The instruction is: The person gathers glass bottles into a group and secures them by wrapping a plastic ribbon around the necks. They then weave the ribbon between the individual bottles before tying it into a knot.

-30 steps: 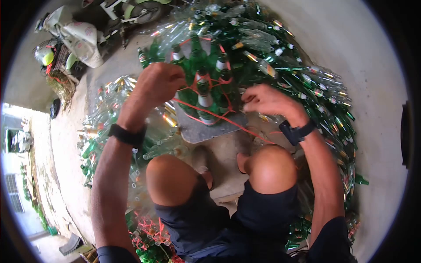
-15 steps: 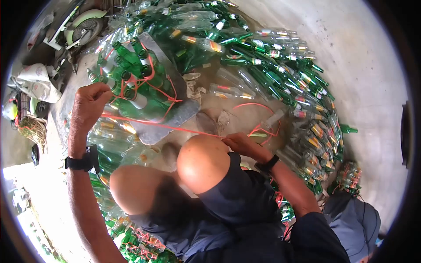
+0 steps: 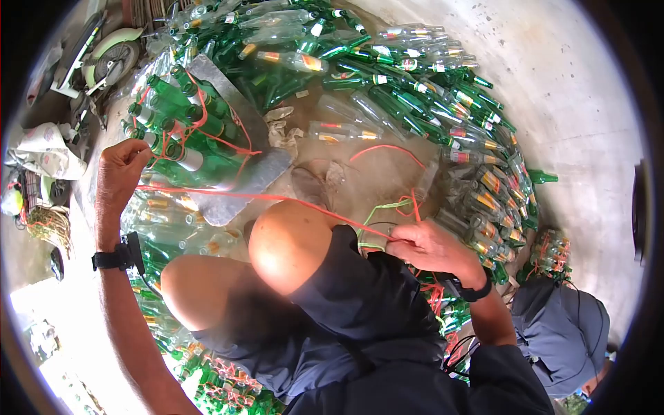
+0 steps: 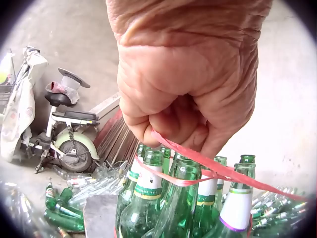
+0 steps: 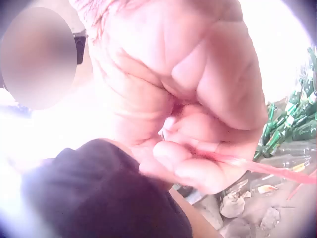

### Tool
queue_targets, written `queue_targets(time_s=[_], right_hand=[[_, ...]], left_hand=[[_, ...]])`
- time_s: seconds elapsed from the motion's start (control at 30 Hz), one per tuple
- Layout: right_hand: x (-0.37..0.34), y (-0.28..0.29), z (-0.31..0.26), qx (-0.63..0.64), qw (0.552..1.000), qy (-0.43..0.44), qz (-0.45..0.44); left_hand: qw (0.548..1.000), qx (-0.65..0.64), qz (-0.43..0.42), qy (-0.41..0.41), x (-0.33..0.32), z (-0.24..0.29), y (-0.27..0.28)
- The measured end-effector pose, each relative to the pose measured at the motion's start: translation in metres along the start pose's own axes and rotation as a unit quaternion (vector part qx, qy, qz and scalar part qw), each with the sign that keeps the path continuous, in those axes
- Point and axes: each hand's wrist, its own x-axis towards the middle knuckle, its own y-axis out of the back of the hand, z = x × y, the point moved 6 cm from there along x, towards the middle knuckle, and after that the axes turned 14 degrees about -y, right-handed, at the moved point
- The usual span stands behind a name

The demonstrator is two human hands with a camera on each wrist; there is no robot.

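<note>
Several upright green glass bottles (image 3: 190,159) stand bunched on a grey board (image 3: 238,197), with red plastic twine (image 3: 277,197) wound around their necks. Beside the bunch, my left hand (image 3: 121,173) pinches the twine; in the left wrist view its curled fingers (image 4: 173,124) sit just above the bottle tops (image 4: 185,166). From there the strand runs across over my knee to my right hand (image 3: 437,247), which grips it between thumb and fingers. The right wrist view shows the twine (image 5: 270,171) coming out of those curled fingers (image 5: 198,171).
Loose green and clear bottles (image 3: 408,104) lie heaped along the wall. More clear bottles (image 3: 346,131) and a light green cord (image 3: 377,211) lie on the floor. A two-wheeler (image 4: 74,131) stands behind. At the lower right is a dark grey cloth-covered shape (image 3: 560,339) with black cables.
My right hand has moved away from the bottles, down and right, drawing the twine out long. My left hand stays by the bottles. The head view has swung right.
</note>
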Motion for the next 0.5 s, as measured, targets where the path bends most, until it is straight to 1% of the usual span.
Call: queue_targets(time_s=[0.03,0.17,0.23,0.27,0.3,0.37,0.43,0.47,0.5], right_hand=[[-0.008,0.005,-0.004,-0.013,1.0,-0.003,-0.024],[-0.035,0.03,-0.02,0.013,1.0,0.0,-0.004],[-0.048,0.053,-0.036,0.083,0.992,-0.079,0.06],[-0.055,0.063,-0.049,0.07,0.993,-0.045,0.085],[-0.062,0.072,-0.059,0.054,0.994,-0.039,0.091],[-0.075,0.086,-0.083,0.021,0.991,0.0,0.132],[-0.09,0.102,-0.111,0.054,0.975,0.042,0.21],[-0.094,0.109,-0.121,0.064,0.963,0.103,0.241],[-0.097,0.117,-0.131,0.085,0.954,0.145,0.249]], left_hand=[[1.0,0.0,0.005,-0.005,0.001,-0.001,-0.001],[1.0,0.006,-0.007,-0.004,0.003,-0.006,-0.004],[1.0,0.007,-0.001,-0.002,0.002,-0.008,-0.001],[1.0,0.008,-0.001,0.001,0.002,-0.008,0.0],[1.0,0.005,-0.003,0.003,0.003,-0.008,-0.001],[1.0,0.0,-0.007,0.006,0.003,-0.008,-0.002],[1.0,-0.004,-0.008,-0.001,0.004,-0.008,-0.001],[1.0,-0.008,-0.008,0.009,0.004,-0.004,-0.002],[1.0,-0.01,-0.009,0.008,0.004,-0.004,-0.002]])
